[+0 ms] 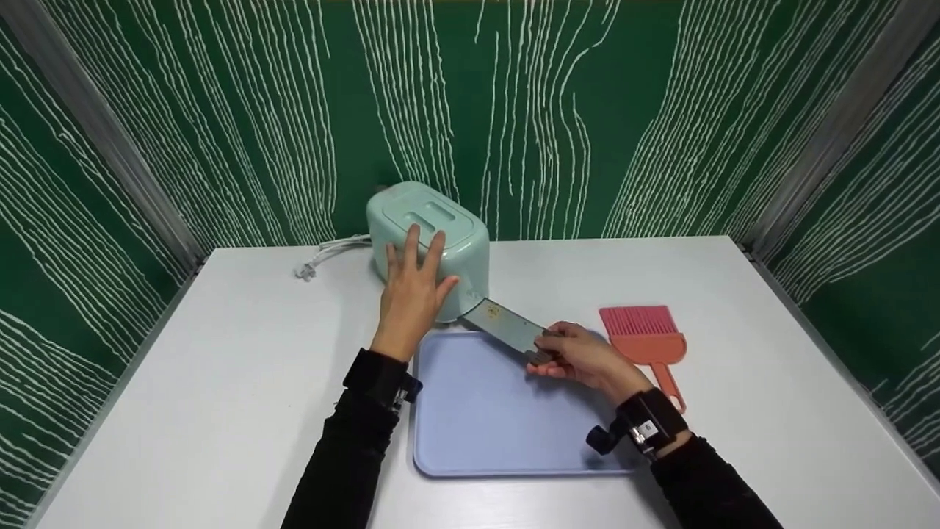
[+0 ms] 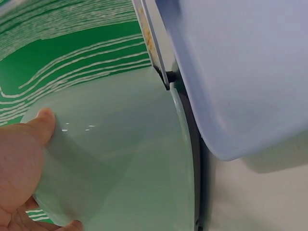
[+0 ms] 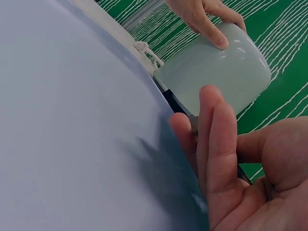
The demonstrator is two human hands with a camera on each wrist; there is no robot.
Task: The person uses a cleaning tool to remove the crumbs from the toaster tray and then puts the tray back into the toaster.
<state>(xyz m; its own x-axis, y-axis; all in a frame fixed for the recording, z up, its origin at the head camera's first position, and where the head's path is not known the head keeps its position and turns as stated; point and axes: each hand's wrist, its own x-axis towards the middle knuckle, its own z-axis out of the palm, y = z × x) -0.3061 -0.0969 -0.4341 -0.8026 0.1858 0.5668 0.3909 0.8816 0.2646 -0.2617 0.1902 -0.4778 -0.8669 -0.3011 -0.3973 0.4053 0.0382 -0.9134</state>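
A mint-green toaster (image 1: pixel 463 268) with a lid on top stands at the back of the table. My left hand (image 1: pixel 413 297) rests on it with fingers spread over the lid and upper side; in the left wrist view its thumb (image 2: pixel 45 122) lies against the toaster's end. From the toaster's near lower end juts a flat metal crumb tray (image 1: pixel 507 323) with yellowish crumbs on it. My right hand (image 1: pixel 587 360) pinches the crumb tray's outer end between thumb and fingers, above the blue tray (image 1: pixel 499 426). The crumb tray's inner edge is at the toaster's base.
Right of the blue tray lies a small orange-red sweeping tool with pink bristles (image 1: pixel 639 320) and a handle (image 1: pixel 667 386). A white cord with a plug (image 1: pixel 305 272) trails left from the toaster. Green panels with white lines (image 1: pixel 543 117) border the white table (image 1: pixel 220 389).
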